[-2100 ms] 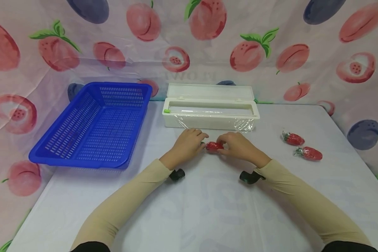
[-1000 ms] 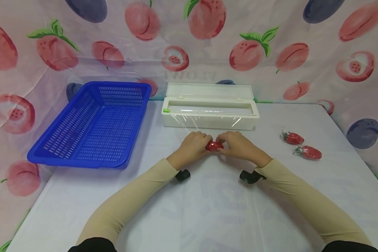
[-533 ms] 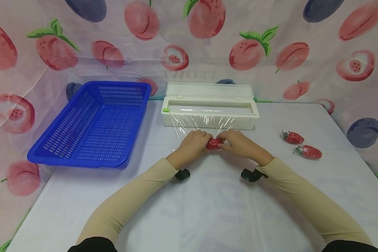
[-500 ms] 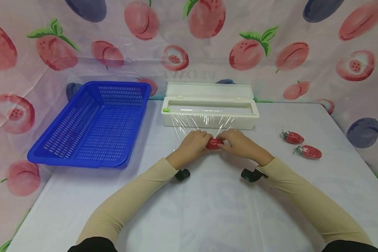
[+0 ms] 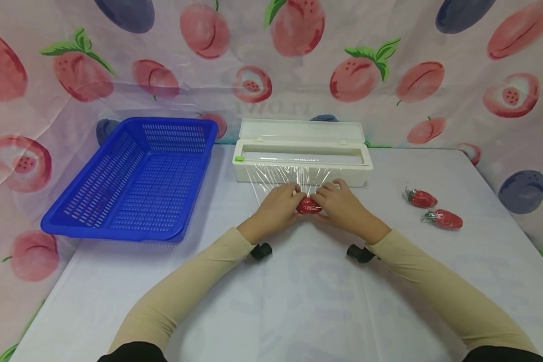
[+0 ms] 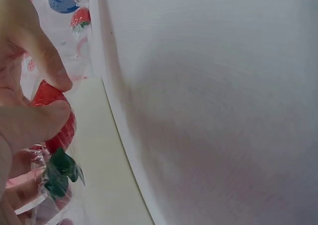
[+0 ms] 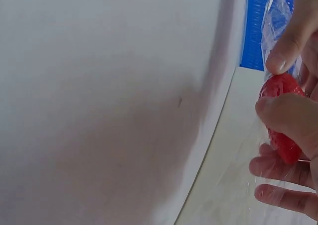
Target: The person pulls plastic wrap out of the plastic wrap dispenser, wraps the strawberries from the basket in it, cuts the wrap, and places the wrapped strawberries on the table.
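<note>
A red strawberry (image 5: 309, 205) with green leaves (image 6: 60, 173) is wrapped in clear cling film (image 5: 300, 177). The film stretches to it, creased, from the front of a white cling film dispenser (image 5: 303, 175) whose lid stands up. My left hand (image 5: 275, 207) holds the strawberry from the left, its thumb lying across the red flesh in the left wrist view. From the other side my right hand (image 5: 344, 208) pinches it; the right wrist view shows that thumb on the strawberry (image 7: 285, 145) and other fingers spread behind the film.
Two wrapped strawberries lie at the right, one farther back (image 5: 420, 198) and one nearer (image 5: 444, 219). A blue plastic basket (image 5: 181, 232) stands at the left. The white-covered table (image 5: 317, 301) meets a fruit-print curtain (image 5: 298, 80) behind the dispenser.
More film now stretches from the dispenser to the strawberry, gathered into creases. My left hand moved right and closed onto the strawberry; my right fingers shifted forward on it.
</note>
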`<act>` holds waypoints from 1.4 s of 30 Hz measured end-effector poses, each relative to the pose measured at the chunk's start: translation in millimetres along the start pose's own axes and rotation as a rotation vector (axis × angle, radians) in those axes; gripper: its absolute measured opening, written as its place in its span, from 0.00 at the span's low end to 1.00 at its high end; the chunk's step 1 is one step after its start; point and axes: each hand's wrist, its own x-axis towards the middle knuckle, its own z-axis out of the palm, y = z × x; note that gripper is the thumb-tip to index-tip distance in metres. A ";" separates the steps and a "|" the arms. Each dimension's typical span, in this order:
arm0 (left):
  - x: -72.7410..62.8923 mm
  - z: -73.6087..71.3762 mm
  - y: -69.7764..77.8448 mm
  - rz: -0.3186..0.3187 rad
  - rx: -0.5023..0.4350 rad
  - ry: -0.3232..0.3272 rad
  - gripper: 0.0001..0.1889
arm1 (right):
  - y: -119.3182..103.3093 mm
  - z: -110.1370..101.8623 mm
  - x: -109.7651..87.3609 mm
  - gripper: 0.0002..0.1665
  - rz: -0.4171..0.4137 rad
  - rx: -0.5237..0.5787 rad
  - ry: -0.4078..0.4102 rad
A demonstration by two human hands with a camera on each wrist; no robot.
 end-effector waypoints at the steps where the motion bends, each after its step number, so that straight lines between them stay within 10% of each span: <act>1: 0.1 0.2 -0.1 0.000 0.001 0.009 0.26 | 0.7 -0.1 0.0 0.24 0.008 0.011 -0.007; 33: 1.8 2.5 0.8 0.002 0.036 0.146 0.20 | 6.6 -4.1 -1.6 0.21 0.143 0.280 -0.032; 42: 5.7 -5.0 -9.8 -0.064 0.040 0.047 0.20 | 10.5 -5.2 1.8 0.18 0.198 0.322 -0.076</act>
